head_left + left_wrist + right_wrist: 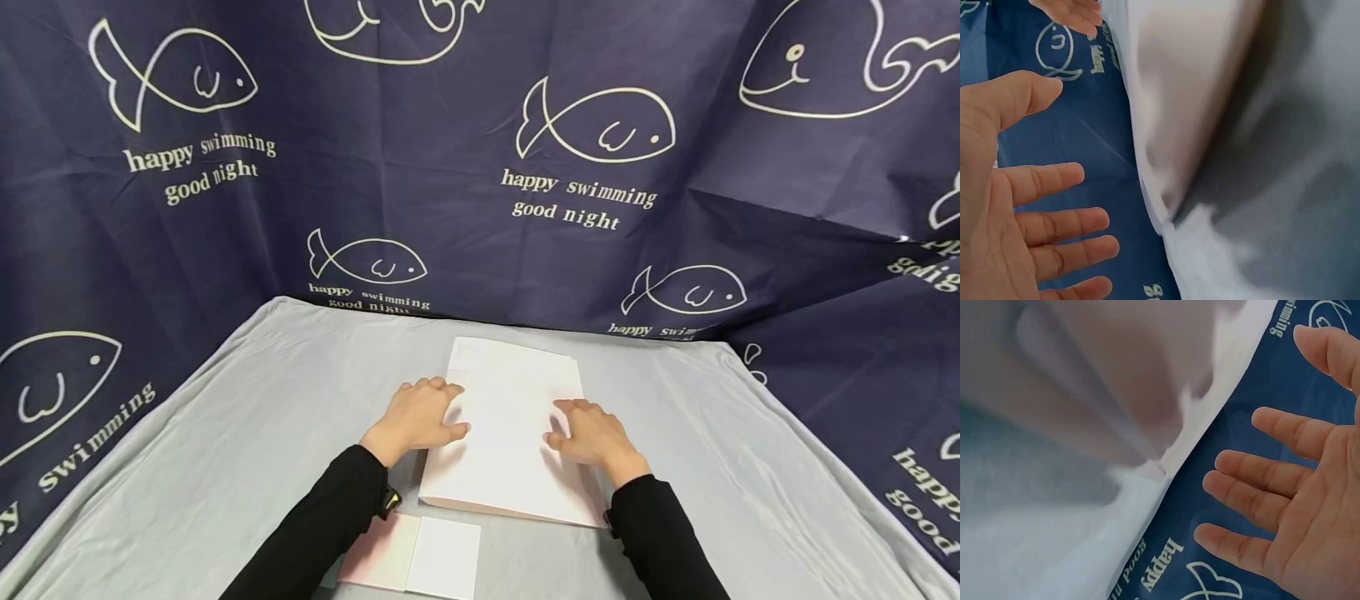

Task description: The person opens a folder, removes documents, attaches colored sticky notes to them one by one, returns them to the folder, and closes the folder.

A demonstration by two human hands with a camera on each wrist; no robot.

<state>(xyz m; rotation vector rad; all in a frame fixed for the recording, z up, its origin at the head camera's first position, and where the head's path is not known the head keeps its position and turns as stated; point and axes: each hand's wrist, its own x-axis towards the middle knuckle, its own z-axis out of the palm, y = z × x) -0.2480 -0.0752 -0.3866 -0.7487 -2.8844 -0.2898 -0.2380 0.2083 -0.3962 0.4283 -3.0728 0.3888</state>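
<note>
A flat pink-and-white rectangular card (420, 554) lies nearest, by the black left sleeve (322, 517). Past it, a white rectangular paper sheet (510, 437), seemingly folded, lies between left hand (420, 416) and right hand (597, 435), long axis front to back. Neither hand clearly nearer; both hover at its long sides, fingers spread, gripping nothing

In the head view, both black sleeves (315, 525) are cut off at bottom; the left one hides part of the pink-and-white card (442, 554). In the wrist views, the white folded sheet (1191, 62) is blurred; the left hand (1004, 231) is cropped at left, the right hand (1310, 512) at right.
</note>
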